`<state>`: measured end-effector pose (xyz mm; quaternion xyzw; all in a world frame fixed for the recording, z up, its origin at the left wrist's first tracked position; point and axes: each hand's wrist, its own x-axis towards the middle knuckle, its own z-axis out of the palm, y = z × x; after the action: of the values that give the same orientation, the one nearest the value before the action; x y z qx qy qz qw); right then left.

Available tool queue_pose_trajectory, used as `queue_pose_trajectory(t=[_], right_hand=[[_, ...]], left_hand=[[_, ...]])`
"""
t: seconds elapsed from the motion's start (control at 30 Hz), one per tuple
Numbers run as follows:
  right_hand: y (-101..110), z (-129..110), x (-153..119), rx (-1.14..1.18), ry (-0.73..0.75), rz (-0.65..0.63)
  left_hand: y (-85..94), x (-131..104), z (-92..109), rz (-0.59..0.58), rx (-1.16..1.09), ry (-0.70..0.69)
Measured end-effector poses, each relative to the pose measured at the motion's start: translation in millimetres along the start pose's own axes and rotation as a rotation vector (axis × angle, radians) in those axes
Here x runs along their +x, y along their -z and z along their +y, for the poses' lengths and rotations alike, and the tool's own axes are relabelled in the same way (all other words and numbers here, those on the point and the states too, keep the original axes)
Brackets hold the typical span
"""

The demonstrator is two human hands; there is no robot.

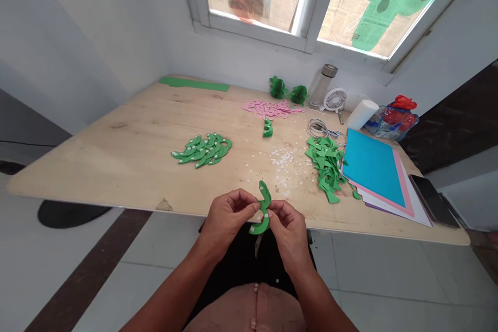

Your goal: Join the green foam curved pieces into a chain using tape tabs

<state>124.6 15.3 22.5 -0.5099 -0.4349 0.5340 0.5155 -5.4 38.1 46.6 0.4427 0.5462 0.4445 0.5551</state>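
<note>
At the table's front edge, a curvy green cut-out (265, 223) shaped like a 3, with small white squares on it, is pinched between both hands. My left hand (229, 218) grips its left side with thumb and fingers; my right hand (288, 228) is closed on its right side. Beyond them stands a small stack of similar green cut-outs (267, 128). To the left lies a spread pile of curved green pieces (204, 149), also dotted with white squares. Tiny white paper bits (285, 160) are scattered ahead of my right hand.
Green scraps (327, 166) and coloured sheets (373, 166) lie right, beside a phone (433, 199). Farther back are pink cut-outs (270, 109), green paper ornaments (277, 87), a bottle (323, 83), a small fan (335, 99), a white roll (362, 114) and a green strip (194, 83).
</note>
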Motion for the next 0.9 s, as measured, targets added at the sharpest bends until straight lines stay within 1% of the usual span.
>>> queue_pose_trajectory(t=[0.13, 0.3, 0.53, 0.73, 0.9], right_hand=[[0.4, -1.2, -1.7, 0.018, -0.02, -0.012], [0.3, -1.1, -3.4, 0.042, -0.032, -0.022], [1.2, -3.1, -5.4, 0.052, -0.022, -0.043], [5.3, -7.0, -5.8, -0.049, 0.016, -0.043], [4.8, -4.5, -2.3, -0.111, 0.03, -0.021]], left_hand=[[0.2, -1.2, 0.9, 0.011, -0.015, 0.004], [0.2, -2.5, 1.7, -0.006, -0.047, 0.017], [-0.5, -5.3, 3.3, 0.009, -0.028, -0.016], [0.6, -8.6, 3.9, 0.004, 0.022, -0.052], [2.1, -9.0, 2.8, -0.017, 0.106, -0.077]])
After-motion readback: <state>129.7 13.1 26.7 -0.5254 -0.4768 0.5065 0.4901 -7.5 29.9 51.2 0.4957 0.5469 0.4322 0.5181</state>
